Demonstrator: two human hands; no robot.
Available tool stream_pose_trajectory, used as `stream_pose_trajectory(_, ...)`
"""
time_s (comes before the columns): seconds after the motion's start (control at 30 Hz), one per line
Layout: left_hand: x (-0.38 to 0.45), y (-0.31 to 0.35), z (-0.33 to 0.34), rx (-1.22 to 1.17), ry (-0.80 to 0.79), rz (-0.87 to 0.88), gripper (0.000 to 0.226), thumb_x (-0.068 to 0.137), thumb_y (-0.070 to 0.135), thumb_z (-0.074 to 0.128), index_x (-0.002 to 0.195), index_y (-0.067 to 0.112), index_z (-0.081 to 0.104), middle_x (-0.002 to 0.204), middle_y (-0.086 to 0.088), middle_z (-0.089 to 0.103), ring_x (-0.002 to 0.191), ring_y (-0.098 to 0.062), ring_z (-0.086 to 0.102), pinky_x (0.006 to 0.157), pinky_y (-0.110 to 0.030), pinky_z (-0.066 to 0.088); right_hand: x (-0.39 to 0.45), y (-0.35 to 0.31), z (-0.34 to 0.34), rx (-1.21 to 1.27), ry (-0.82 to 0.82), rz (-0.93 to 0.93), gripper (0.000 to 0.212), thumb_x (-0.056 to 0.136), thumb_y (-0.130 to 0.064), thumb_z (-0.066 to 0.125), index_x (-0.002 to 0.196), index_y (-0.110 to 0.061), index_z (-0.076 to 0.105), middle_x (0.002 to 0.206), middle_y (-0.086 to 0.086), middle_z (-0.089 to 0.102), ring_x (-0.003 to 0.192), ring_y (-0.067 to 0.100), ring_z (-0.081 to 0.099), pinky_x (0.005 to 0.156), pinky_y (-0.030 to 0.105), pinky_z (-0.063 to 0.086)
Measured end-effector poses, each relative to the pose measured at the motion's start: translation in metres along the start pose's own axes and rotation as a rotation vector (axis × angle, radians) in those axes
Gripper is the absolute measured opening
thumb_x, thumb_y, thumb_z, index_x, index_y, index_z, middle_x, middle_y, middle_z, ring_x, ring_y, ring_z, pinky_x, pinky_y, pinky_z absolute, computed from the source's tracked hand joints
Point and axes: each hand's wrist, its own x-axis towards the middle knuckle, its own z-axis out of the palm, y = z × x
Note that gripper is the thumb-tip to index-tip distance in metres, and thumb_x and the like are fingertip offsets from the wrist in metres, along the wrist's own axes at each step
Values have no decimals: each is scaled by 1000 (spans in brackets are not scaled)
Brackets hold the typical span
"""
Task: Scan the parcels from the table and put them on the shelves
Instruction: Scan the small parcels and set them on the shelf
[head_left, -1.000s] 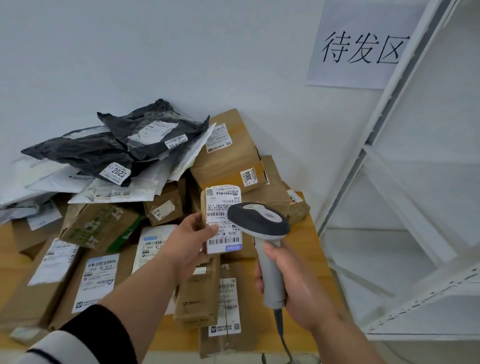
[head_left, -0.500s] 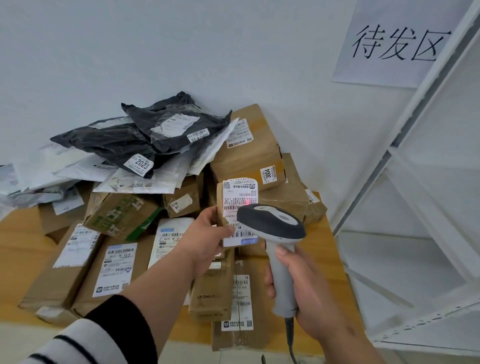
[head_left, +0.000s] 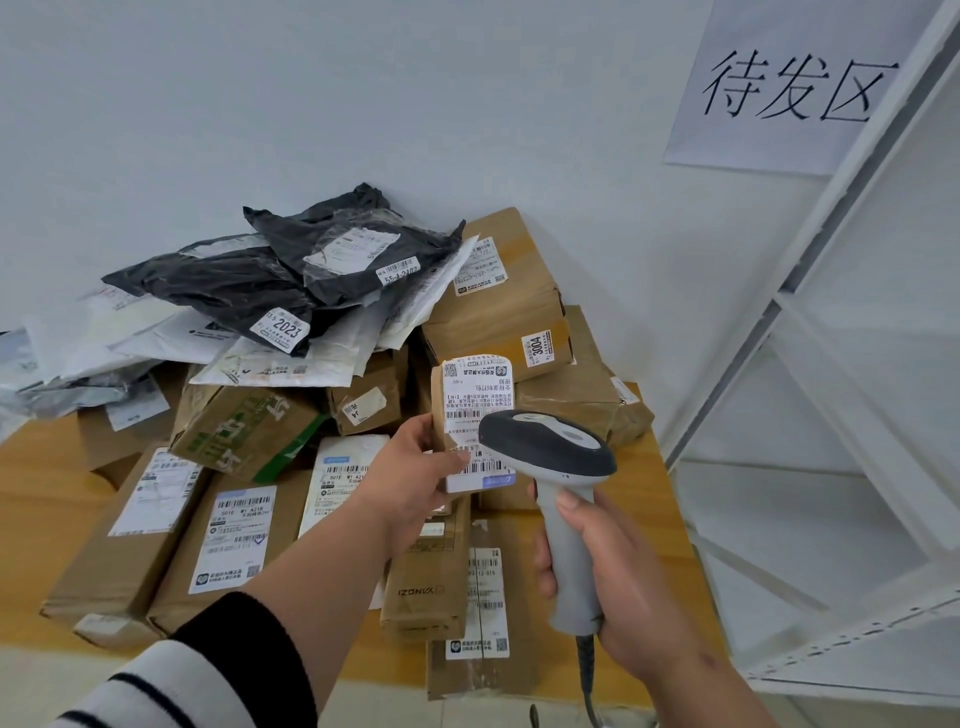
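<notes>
Parcel (head_left: 470, 395), small and brown, is pinched upright by the left hand (head_left: 415, 473); just beside it, the right hand (head_left: 608, 566) grips a scanner (head_left: 550, 452) above the surface (head_left: 47, 478).

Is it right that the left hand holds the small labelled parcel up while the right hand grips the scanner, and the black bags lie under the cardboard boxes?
Not quite. The head view shows the black bags on top of the pile; the rest stands.

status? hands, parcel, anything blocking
Left hand holds small parcel upright, label facing scanner. Right hand grips scanner, head close over the label. Parcel pile on table below; shelves at right unobstructed.
</notes>
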Motion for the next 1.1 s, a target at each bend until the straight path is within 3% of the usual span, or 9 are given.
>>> stream_pose_trajectory(0.17,-1,1,0,1,-9,-26,39,93,-3,61,127,14,56,111,-7,74,102,-26,72,89,-50,58,-1,2,-6,-28,105,10,19,97,-38,55,104,-23,64,70,7,63,58,19,56,61,34,47)
stream_pose_trajectory(0.3,-2,-4,6,23,-15,-67,32,93,4,64,121,17,55,110,-6,75,101,-25,72,92,-54,56,0,6,-14,-95,231,6,13,91,-29,68,95,-18,62,64,1,61,57,14,57,63,33,48)
stream_pose_trajectory(0.53,-6,-15,44,101,-107,-129,25,97,21,61,121,14,59,103,-9,76,100,-27,72,90,-51,57,-6,7,-43,-252,394,-9,15,87,-22,74,91,-24,60,76,2,66,66,11,60,57,20,48)
stream_pose_trajectory(0.7,-14,-26,78,214,-225,-144,31,97,36,59,118,13,63,101,-10,77,99,-27,73,89,-51,58,-18,11,-56,-195,460,-18,15,88,-22,71,94,-33,63,81,1,73,74,18,65,77,48,58)
stream_pose_trajectory(0.87,-17,-30,104,273,-360,-164,24,96,29,62,117,18,62,100,-8,77,97,-26,73,80,-43,60,-39,13,-68,-182,584,-24,28,76,-47,71,102,-44,64,85,-14,73,80,14,71,78,46,61)
stream_pose_trajectory(0.93,-19,-33,114,296,-417,-196,26,97,23,62,122,18,61,102,-8,77,98,-26,73,78,-43,59,-50,15,-73,-145,631,-36,24,83,-36,74,105,-38,66,88,-12,74,80,10,70,78,46,61)
stream_pose_trajectory(1.0,-21,-38,124,317,-458,-226,27,98,19,60,124,18,60,103,-9,76,97,-27,73,77,-44,59,-60,18,-80,-113,687,-27,20,87,-25,74,104,-27,65,88,-2,74,78,16,69,77,49,60)
stream_pose_trajectory(1.1,-29,-46,143,334,-465,-242,23,98,18,58,121,16,61,99,-11,77,94,-29,74,76,-46,60,-78,22,-91,-71,733,-40,16,88,-20,73,102,-26,66,92,2,74,85,23,71,76,46,60)
